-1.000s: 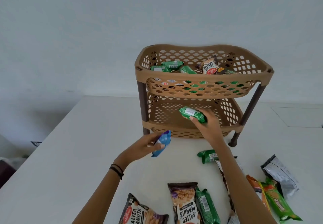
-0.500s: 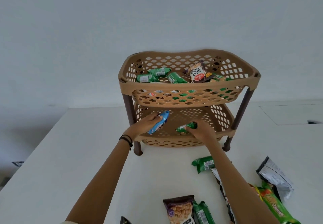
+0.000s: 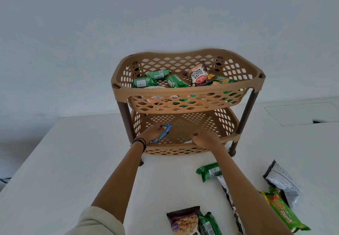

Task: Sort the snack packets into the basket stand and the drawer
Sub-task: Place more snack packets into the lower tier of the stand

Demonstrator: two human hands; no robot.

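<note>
Snack packets sit in three places: the stand's top tier, the table, and the left hand. Seen from the head camera, the tan basket stand (image 3: 187, 95) stands at the table's (image 3: 73, 161) 12 o'clock edge, on dark legs.

Its top tier holds three green packets (image 3: 158, 74) toward 10 o'clock, a salted peanuts bag (image 3: 198, 75) toward 1 o'clock and a green chips pack (image 3: 222, 80) just beside the bag, at its 3 o'clock. More wrappers show through the tier's front lattice, too broken up to name.

Both hands reach into the lower tier. The left hand (image 3: 153, 133), with dark bands at the wrist, grasps a blue packet (image 3: 163, 133) between thumb and fingers; the packet tilts, its upper end toward 1 o'clock, low over the tier's floor at its 9 o'clock side. Whether it touches the floor I cannot tell. The right hand (image 3: 205, 139) lies knuckles up at the tier's front rim, fingers curled under; I cannot tell whether they hold anything. A pale scrap shows just at its 9 o'clock edge.

On the table, near the right forearm, lies a green bar (image 3: 209, 171). At 4 o'clock of it are a silver bag (image 3: 282, 181) and a long green pack (image 3: 284, 214), touching each other. At 6 o'clock, by the frame's bottom edge, a peanuts bag (image 3: 183, 222) lies against another green wrapper (image 3: 209, 224). A dark-and-white pack (image 3: 229, 194) is partly hidden under the right forearm.
</note>
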